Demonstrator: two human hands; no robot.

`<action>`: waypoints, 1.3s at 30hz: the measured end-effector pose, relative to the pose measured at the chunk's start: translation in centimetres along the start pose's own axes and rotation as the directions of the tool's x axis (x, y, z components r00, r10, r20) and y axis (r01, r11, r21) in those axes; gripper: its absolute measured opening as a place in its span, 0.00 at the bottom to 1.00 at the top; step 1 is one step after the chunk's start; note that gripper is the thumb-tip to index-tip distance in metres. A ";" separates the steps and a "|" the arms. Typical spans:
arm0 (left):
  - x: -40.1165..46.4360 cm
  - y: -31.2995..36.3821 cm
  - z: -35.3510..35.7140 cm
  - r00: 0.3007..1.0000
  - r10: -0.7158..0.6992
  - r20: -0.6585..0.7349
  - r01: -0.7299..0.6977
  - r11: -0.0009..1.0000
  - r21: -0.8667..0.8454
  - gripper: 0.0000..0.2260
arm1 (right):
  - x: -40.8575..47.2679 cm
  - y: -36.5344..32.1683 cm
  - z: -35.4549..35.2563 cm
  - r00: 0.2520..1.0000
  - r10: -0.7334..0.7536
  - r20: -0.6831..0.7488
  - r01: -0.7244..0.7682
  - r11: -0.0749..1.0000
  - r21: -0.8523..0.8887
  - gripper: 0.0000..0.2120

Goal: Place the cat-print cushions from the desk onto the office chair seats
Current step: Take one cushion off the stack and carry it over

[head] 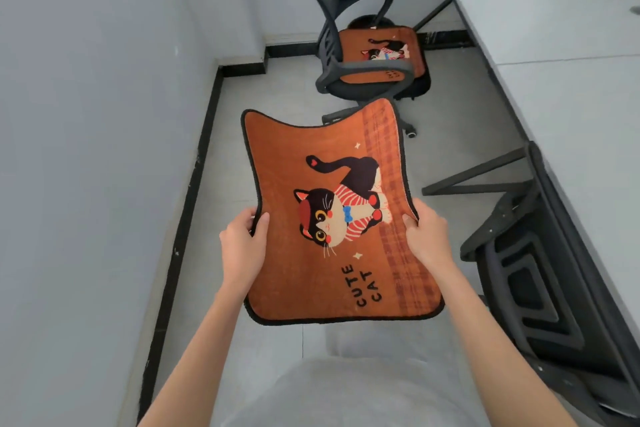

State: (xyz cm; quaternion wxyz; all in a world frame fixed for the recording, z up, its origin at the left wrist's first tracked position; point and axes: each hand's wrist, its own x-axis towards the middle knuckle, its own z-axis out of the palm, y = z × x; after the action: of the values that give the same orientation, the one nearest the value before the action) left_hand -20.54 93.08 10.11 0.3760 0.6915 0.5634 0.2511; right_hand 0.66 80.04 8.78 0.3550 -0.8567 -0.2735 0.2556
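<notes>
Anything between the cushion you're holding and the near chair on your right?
Nothing visible blocks it. Both hands, left hand and right hand, hold the cushion in open air over bare floor; the near chair sits at right, its seat largely out of view.

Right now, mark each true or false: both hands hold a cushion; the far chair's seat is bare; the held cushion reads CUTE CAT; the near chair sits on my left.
1. Both hands hold the cushion. True: the left hand and the right hand each have a grip on a side edge.
2. The far chair has a bare seat. False: a second cushion lies on it.
3. The held cushion reads CUTE CAT. True.
4. The near chair is on the left. False: it stands on the right, by the desk.
</notes>
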 end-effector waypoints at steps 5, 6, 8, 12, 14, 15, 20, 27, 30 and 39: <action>10.9 6.1 6.1 0.994 0.078 0.080 -0.078 0.997 0.001 0.11 | 10.8 -2.5 -3.3 0.996 0.043 -0.082 -0.042 0.999 0.014 0.15; 12.9 7.4 7.2 0.991 0.098 0.093 -0.099 0.995 0.000 0.11 | 12.6 -3.0 -4.1 0.993 0.054 -0.103 -0.052 0.998 0.020 0.15; 16.4 9.9 9.1 0.984 0.134 0.118 -0.135 0.991 0.001 0.11 | 15.8 -3.7 -5.5 0.987 0.065 -0.149 -0.061 0.998 0.035 0.15; 23.8 14.7 14.1 0.951 0.237 0.199 -0.236 0.971 -0.028 0.10 | 22.3 -4.2 -8.7 0.957 0.109 -0.269 -0.090 0.993 0.081 0.16; 27.3 17.5 17.1 0.918 0.304 0.255 -0.300 0.952 -0.057 0.10 | 25.2 -4.0 -10.3 0.934 0.139 -0.329 -0.111 0.989 0.103 0.15; 28.9 19.0 18.6 0.899 0.333 0.286 -0.324 0.943 -0.078 0.09 | 26.5 -3.9 -11.1 0.920 0.158 -0.359 -0.124 0.986 0.115 0.15; 36.0 26.8 26.6 0.739 0.507 0.443 -0.475 0.859 -0.190 0.09 | 32.3 -3.1 -14.9 0.786 0.329 -0.523 -0.234 0.942 0.241 0.15; 40.1 36.8 37.5 0.440 0.638 0.633 -0.630 0.721 -0.289 0.09 | 35.8 -1.0 -19.4 0.502 0.553 -0.665 -0.350 0.833 0.429 0.16; 39.8 40.2 42.1 0.326 0.649 0.688 -0.648 0.683 -0.337 0.10 | 36.0 0.5 -21.2 0.391 0.616 -0.684 -0.357 0.786 0.505 0.16; 35.4 48.8 56.1 0.117 0.648 0.753 -0.624 0.638 -0.452 0.11 | 37.5 9.0 -30.4 0.171 0.717 -0.676 -0.387 0.680 0.623 0.17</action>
State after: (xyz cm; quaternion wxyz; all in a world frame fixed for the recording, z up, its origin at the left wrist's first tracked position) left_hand 60.00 110.03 13.47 0.4697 0.8802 -0.0681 0.0014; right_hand 49.47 84.82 11.65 0.4500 -0.8219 0.3382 -0.0875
